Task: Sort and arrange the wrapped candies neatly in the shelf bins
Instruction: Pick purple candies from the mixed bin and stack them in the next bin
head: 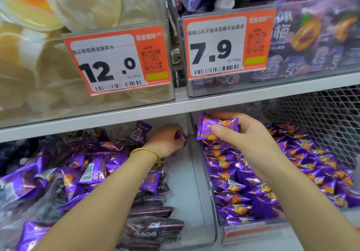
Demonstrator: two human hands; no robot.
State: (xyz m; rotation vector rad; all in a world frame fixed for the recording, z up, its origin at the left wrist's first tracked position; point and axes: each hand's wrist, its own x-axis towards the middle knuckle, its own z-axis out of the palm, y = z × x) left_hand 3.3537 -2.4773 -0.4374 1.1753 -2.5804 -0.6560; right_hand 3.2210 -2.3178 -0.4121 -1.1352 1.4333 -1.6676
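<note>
Two clear bins stand side by side on the lower shelf. The left bin (206, 202) holds purple wrapped candies (91, 168) mixed with dark packets (153, 211). The right bin (214, 196) is filled with purple and orange wrapped candies (303, 165). My left hand (167, 139), with a gold bangle on the wrist, reaches to the back right corner of the left bin and pinches a small purple candy (181, 136). My right hand (251, 139) hovers over the back of the right bin and grips a bunch of purple candies (210, 128).
The white shelf board (136, 116) hangs low over the back of both bins. Above it sit a bin of pale yellow snacks (48, 65) and a bin of purple pouches (311, 46), each with an orange price tag. Wire mesh (321, 118) closes the right rear.
</note>
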